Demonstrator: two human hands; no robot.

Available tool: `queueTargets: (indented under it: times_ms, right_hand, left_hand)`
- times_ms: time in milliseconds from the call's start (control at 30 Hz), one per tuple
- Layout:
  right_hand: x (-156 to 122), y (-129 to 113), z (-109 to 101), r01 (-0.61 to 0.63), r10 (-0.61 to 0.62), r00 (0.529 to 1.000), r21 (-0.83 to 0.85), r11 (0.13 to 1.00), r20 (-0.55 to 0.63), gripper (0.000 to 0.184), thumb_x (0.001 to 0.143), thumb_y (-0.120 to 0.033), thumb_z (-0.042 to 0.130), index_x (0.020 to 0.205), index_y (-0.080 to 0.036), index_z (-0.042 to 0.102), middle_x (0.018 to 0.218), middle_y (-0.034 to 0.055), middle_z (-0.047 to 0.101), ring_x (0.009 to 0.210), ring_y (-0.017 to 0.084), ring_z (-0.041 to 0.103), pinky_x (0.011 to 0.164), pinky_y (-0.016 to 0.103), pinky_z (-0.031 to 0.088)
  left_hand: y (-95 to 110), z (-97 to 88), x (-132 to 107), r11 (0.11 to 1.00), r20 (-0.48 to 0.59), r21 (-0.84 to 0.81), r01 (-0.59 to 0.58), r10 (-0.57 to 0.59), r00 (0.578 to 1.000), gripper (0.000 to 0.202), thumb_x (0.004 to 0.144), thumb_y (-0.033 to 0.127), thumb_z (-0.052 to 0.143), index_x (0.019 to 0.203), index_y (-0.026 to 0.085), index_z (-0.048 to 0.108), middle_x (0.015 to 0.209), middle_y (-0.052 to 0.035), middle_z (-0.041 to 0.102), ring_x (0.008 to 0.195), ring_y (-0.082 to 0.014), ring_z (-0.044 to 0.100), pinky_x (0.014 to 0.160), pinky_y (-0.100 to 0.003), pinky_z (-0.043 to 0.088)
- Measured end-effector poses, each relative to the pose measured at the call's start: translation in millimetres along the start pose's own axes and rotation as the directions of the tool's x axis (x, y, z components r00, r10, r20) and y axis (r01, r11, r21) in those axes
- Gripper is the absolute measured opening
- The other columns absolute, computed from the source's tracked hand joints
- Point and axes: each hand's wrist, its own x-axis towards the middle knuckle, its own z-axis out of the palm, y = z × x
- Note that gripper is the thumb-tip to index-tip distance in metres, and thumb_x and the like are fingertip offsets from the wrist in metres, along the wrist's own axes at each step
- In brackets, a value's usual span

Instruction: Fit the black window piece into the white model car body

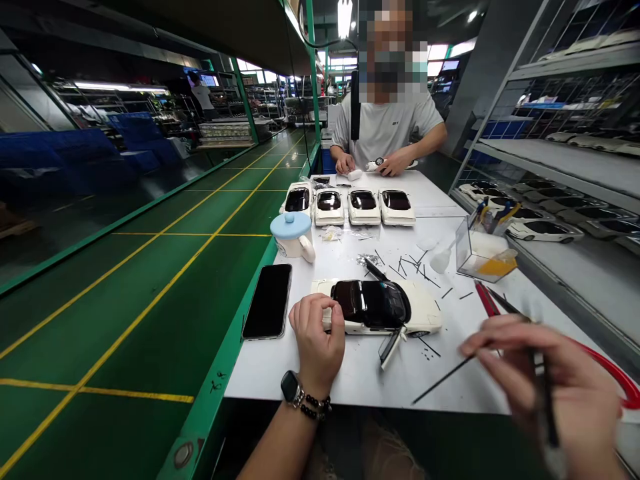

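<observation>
A white model car [420, 303] with a black roof lies sideways on the table, both doors swung out. My left hand [317, 330], fingers curled, is at the car's rear end; what its fingertips hold, if anything, is hidden. Between thumb and finger of my right hand [560, 387] is a thin black strip [443, 380], its free end pointing down-left over the table's front edge area. A blurred dark, slender tool [545, 407] also lies across that right hand. More black strips [413, 267] are scattered beyond the car.
A phone [267, 301] and a lidded mug [293, 233] stand at the left edge. Several white model cars [364, 207] line up behind. At right are a clear box [483, 257] and red-handled pliers [486, 298]. Across the table a person [387, 133] handles another car. Shelves [560, 157] flank the right.
</observation>
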Motion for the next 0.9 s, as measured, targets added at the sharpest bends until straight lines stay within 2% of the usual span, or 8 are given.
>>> queueTargets:
  times_ms: [33, 100, 200, 333, 467, 667, 767, 900]
  right_hand:
    - [-3.4, -9.2, 15.3, 0.03, -0.036, 0.996, 0.074, 0.997, 0.081, 0.022, 0.076, -0.009, 0.067, 0.092, -0.022, 0.061, 0.075, 0.0038, 0.065, 0.074, 0.019, 0.062, 0.065, 0.031, 0.052]
    - [-2.1, -19.1, 38.5, 0.062, -0.08, 0.99, 0.149, 0.987, 0.119, 0.025, 0.077, -0.005, 0.065, 0.094, -0.022, 0.06, 0.075, 0.0019, 0.066, 0.076, 0.017, 0.062, 0.066, 0.029, 0.052]
    - [11.1, -12.1, 53.7, 0.056, -0.055, 0.998, 0.133, 0.989, -0.013, 0.026, 0.076, -0.004, 0.065, 0.094, -0.022, 0.061, 0.079, 0.0008, 0.066, 0.075, 0.015, 0.063, 0.068, 0.028, 0.052]
    - [25.7, 16.4, 54.8, 0.038, -0.038, 0.993, -0.001, 0.999, -0.108, 0.019, 0.074, -0.011, 0.069, 0.089, -0.022, 0.063, 0.08, 0.0012, 0.065, 0.076, 0.017, 0.064, 0.071, 0.032, 0.051]
    - [25.9, 34.4, 55.9, 0.018, -0.026, 0.996, -0.109, 0.994, -0.081, 0.014, 0.075, -0.014, 0.068, 0.085, -0.023, 0.063, 0.079, 0.0011, 0.066, 0.076, 0.019, 0.062, 0.074, 0.037, 0.049]
    - [21.7, 40.9, 63.2, 0.026, -0.033, 0.999, -0.166, 0.986, -0.039, 0.012, 0.077, -0.016, 0.066, 0.085, -0.024, 0.062, 0.079, -0.0001, 0.066, 0.075, 0.018, 0.06, 0.073, 0.036, 0.047]
    - [22.4, 40.5, 65.3, 0.091, -0.1, 0.995, -0.225, 0.97, -0.03, 0.012, 0.078, -0.015, 0.066, 0.086, -0.023, 0.062, 0.077, -0.0006, 0.066, 0.077, 0.018, 0.059, 0.073, 0.035, 0.044]
    - [23.6, 34.8, 64.6, 0.264, -0.272, 0.962, -0.287, 0.921, 0.012, 0.017, 0.077, -0.009, 0.066, 0.088, -0.021, 0.06, 0.073, -0.0005, 0.066, 0.073, 0.017, 0.058, 0.07, 0.035, 0.037]
  left_hand:
    - [-0.4, -0.2, -0.1, 1.0, 0.001, -0.001, 0.004, -0.004, 1.0, 0.009, 0.091, 0.019, 0.047, 0.085, 0.019, 0.054, 0.088, -0.0018, 0.059, 0.089, -0.0173, 0.054, 0.086, -0.034, 0.035]
    - [-1.1, -0.8, -0.4, 1.0, -0.003, -0.004, 0.021, -0.021, 1.0, 0.01, 0.091, 0.02, 0.047, 0.084, 0.019, 0.054, 0.088, -0.002, 0.059, 0.088, -0.0173, 0.053, 0.086, -0.034, 0.036]
    - [-2.0, -1.5, -0.4, 0.999, -0.019, -0.006, 0.051, -0.051, 0.999, 0.011, 0.092, 0.021, 0.046, 0.085, 0.019, 0.054, 0.088, -0.0026, 0.058, 0.088, -0.0176, 0.053, 0.085, -0.034, 0.036]
    - [-3.1, -0.9, 0.4, 0.998, -0.028, -0.005, 0.059, -0.059, 0.998, 0.012, 0.092, 0.021, 0.045, 0.084, 0.019, 0.054, 0.087, -0.0025, 0.058, 0.088, -0.0176, 0.053, 0.086, -0.034, 0.036]
    - [-3.3, -0.5, 0.7, 0.999, -0.025, -0.006, 0.045, -0.045, 0.999, 0.011, 0.092, 0.02, 0.046, 0.083, 0.019, 0.053, 0.086, -0.0019, 0.058, 0.087, -0.0172, 0.053, 0.086, -0.034, 0.035]
    - [-2.4, -2.0, -0.1, 0.999, -0.023, -0.004, 0.039, -0.039, 0.999, 0.013, 0.092, 0.019, 0.045, 0.082, 0.019, 0.053, 0.086, -0.0019, 0.058, 0.086, -0.0173, 0.053, 0.085, -0.034, 0.035]
    - [-2.4, -2.0, 0.0, 0.999, -0.026, -0.005, 0.035, -0.035, 0.999, 0.012, 0.092, 0.019, 0.045, 0.083, 0.019, 0.053, 0.086, -0.002, 0.058, 0.086, -0.0172, 0.053, 0.085, -0.034, 0.035]
    - [-2.6, -0.9, 1.0, 0.999, -0.023, -0.006, 0.032, -0.032, 0.999, 0.012, 0.092, 0.019, 0.045, 0.083, 0.019, 0.053, 0.086, -0.0019, 0.058, 0.086, -0.017, 0.053, 0.084, -0.033, 0.035]
